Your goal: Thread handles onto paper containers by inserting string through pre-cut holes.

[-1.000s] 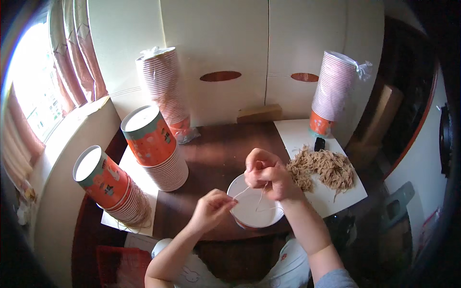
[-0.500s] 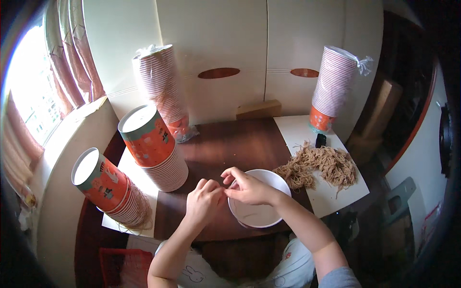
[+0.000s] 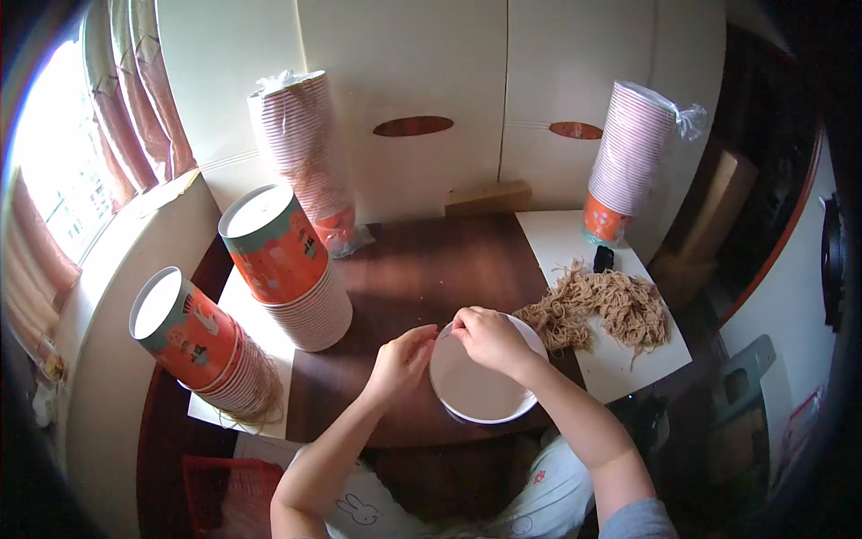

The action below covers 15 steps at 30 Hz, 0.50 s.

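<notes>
Step in hand looks like fitting a string at the rim of the white bowl (image 3: 480, 382). Bowl sits on the dark table (image 3: 422, 269), right in front of the person, just left of the white sheet (image 3: 620, 359) carrying the pile of tan strings (image 3: 602, 305).

Right hand (image 3: 489, 340) is over the bowl's near-left rim, fingers curled narrow in a pinch. Left hand (image 3: 404, 359) is just beside the rim on the left, fingertips also pinched, almost touching the right. A string between them is probably there, but it's too thin to make out here, so I can't tell for sure what either hand grips.

Next move, my read: a fine two-finger job at the rim, keeping the bowl from sliding; then another string from the pile.

Versus a second ago: hands were apart then, a pale string stretched between them above the bowl. Now they've closed together at the rim. Cup stacks (image 3: 287, 269) on the left haven't moved.
</notes>
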Each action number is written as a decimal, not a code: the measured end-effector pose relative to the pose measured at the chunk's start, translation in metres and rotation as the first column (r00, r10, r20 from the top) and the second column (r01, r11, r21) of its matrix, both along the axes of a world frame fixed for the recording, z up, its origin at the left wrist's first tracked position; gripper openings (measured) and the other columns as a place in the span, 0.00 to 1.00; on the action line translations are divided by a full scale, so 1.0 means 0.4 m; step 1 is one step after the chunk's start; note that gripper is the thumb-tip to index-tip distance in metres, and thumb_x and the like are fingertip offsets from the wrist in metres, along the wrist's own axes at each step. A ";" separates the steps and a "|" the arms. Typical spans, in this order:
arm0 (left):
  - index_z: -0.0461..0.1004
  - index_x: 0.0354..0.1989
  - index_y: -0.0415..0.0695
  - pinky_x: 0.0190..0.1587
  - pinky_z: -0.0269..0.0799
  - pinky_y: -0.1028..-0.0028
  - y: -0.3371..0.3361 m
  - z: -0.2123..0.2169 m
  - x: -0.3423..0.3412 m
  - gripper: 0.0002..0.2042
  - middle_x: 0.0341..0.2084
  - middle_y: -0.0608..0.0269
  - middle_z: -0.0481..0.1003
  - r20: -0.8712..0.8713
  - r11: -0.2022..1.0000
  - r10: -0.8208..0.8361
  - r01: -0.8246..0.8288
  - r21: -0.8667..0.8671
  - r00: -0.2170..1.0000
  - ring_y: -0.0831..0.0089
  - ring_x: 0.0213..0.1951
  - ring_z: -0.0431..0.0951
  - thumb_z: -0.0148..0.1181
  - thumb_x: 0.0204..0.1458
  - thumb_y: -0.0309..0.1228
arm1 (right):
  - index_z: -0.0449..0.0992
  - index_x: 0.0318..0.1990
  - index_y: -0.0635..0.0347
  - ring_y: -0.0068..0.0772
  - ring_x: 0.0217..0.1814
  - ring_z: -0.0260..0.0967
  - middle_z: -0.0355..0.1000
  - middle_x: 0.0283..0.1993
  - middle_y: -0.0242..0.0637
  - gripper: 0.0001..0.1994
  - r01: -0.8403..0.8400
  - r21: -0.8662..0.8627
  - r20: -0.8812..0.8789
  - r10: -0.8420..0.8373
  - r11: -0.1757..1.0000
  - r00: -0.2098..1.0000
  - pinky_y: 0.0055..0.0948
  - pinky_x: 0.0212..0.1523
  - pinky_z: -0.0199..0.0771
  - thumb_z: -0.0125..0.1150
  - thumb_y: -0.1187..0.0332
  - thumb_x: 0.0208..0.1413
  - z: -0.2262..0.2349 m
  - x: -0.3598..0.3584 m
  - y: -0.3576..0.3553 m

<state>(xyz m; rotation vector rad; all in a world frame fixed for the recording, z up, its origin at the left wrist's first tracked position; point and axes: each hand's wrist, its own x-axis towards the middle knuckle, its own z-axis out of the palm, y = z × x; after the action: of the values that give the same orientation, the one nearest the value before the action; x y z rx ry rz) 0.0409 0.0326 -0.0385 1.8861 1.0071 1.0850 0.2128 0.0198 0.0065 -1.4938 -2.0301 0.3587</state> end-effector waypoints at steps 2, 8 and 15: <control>0.69 0.41 0.36 0.30 0.67 0.79 0.007 -0.016 0.004 0.12 0.26 0.59 0.73 0.182 0.977 -0.061 0.097 -0.190 0.981 0.79 0.26 0.71 0.49 0.50 0.29 | 0.69 0.27 0.64 0.44 0.34 0.68 0.69 0.31 0.44 0.06 0.023 -0.009 0.031 -0.022 1.000 0.999 0.36 0.36 0.66 0.51 0.70 0.46 -0.008 0.004 -0.002; 0.68 0.42 0.34 0.31 0.66 0.81 0.008 -0.025 0.008 0.13 0.26 0.62 0.73 0.153 0.962 -0.097 0.132 -0.237 0.983 0.82 0.29 0.70 0.46 0.52 0.30 | 0.69 0.28 0.63 0.45 0.35 0.68 0.69 0.32 0.45 0.07 0.095 -0.015 0.047 -0.094 0.995 0.994 0.37 0.37 0.67 0.51 0.69 0.46 -0.017 0.010 0.005; 0.68 0.42 0.34 0.32 0.66 0.81 0.004 -0.023 0.008 0.13 0.25 0.64 0.73 0.223 0.934 -0.100 0.169 -0.316 0.970 0.82 0.29 0.70 0.44 0.54 0.30 | 0.70 0.27 0.63 0.44 0.33 0.69 0.71 0.30 0.44 0.07 0.106 -0.027 0.066 -0.104 0.994 0.992 0.37 0.36 0.68 0.52 0.67 0.45 -0.017 0.005 0.003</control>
<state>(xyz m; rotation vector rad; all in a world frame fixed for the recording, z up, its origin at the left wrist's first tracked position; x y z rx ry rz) 0.0439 0.0342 -0.0475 1.5141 0.8673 0.9387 0.2147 0.0211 -0.0003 -1.6429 -1.9938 0.3032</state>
